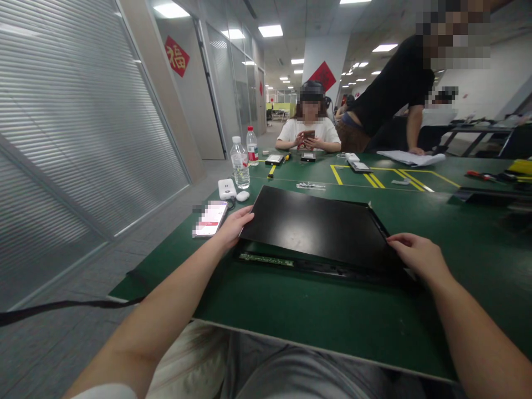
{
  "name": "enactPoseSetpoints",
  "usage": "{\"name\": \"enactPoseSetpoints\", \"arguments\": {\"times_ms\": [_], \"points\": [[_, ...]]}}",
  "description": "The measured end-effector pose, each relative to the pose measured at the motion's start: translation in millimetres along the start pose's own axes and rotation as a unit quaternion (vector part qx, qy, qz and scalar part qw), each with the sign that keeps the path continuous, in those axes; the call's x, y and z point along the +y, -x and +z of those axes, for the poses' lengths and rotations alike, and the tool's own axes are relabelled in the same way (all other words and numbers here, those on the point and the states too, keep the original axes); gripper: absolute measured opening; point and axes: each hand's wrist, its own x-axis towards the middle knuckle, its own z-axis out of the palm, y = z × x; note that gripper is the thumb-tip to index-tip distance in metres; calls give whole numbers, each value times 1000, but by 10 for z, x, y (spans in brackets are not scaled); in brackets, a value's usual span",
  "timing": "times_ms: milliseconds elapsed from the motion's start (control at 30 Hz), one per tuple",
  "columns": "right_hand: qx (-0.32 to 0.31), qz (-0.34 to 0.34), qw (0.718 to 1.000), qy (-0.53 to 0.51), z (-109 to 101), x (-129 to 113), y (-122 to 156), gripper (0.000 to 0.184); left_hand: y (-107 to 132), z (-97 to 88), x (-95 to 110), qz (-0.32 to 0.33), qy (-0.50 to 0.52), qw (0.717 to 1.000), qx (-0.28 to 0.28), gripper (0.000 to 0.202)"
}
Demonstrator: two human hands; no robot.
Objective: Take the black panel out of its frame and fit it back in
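Note:
A flat black display panel (311,221) is tilted over a black frame (332,270) on the green table, with its left side raised. A green circuit strip (266,259) shows along the frame's near edge, at the left. My left hand (233,227) grips the panel's left edge, thumb on top and fingers below. At the right edge, my right hand (419,256) pinches the panel's side; whether its fingertips also hold the frame I cannot tell. The frame's middle is hidden under the panel.
Left of the panel are a phone (211,218), a white power bank (226,189) and a water bottle (240,163). Hard drives (274,159) lie across the table (316,316). One person sits opposite; another leans over papers (411,158). Tools (482,175) lie at right.

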Motion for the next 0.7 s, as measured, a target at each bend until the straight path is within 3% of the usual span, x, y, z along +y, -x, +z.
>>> {"name": "enactPoseSetpoints", "arguments": {"times_ms": [333, 500, 700], "points": [[2, 7, 1000, -5, -35, -60, 37, 23, -6, -13, -7, 27, -43, 998, 25, 30], [-7, 13, 1000, -10, -53, -84, 48, 22, -62, -102, -52, 95, -174, 977, 73, 26], [-3, 5, 1000, -6, -36, -75, 35, 22, -138, -204, -137, 86, -287, 953, 49, 31]]}}
